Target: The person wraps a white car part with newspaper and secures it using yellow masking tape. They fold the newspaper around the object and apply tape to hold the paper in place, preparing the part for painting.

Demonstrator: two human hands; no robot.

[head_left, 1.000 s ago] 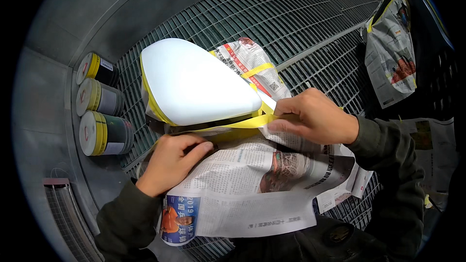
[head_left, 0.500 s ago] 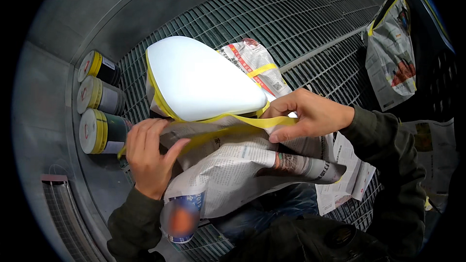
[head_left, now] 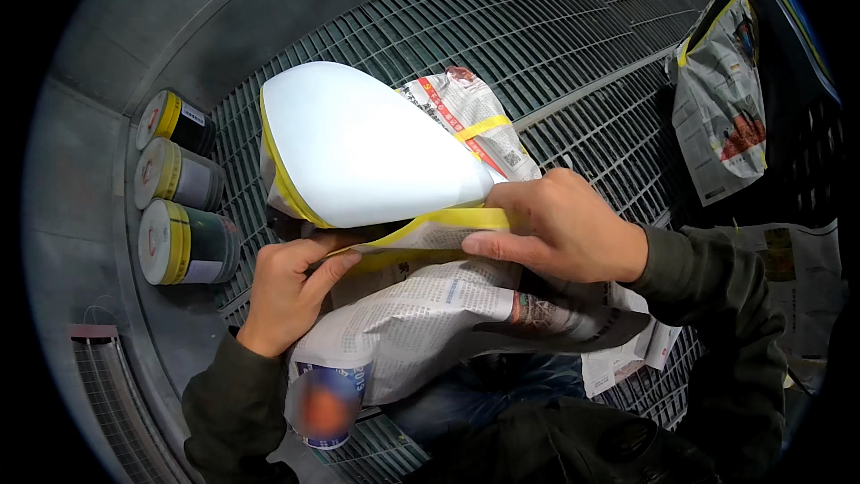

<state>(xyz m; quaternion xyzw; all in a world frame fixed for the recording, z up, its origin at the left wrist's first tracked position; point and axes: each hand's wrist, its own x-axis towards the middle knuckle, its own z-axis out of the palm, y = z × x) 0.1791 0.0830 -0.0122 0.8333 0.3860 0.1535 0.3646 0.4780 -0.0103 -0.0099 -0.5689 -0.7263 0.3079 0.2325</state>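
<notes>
A smooth white teardrop-shaped shell (head_left: 372, 143) lies before me, its narrow end toward the right, with yellow masking tape along its left rim. A sheet of newspaper (head_left: 403, 323) drapes over my lap. Yellow masking tape (head_left: 430, 220) runs along its upper edge, close beside the shell's near side. My left hand (head_left: 291, 282) pinches this taped edge between thumb and fingers near the shell's lower left. At the narrow tip, my right hand (head_left: 555, 229) grips the other end of the taped edge, thumb on the near face. Some right fingers are hidden behind the paper.
Several things surround the work: three lidded tubs (head_left: 193, 242) with yellow bands at the left wall, more newspaper (head_left: 479, 108) beyond the shell, and a newspaper-masked dark object (head_left: 721, 99) at the far right. The floor is slatted metal grating (head_left: 573, 27).
My left hand has moved from spread fingers to a pinch on the taped edge. My right hand has shifted slightly left along it, and the taped edge now stands higher against the shell.
</notes>
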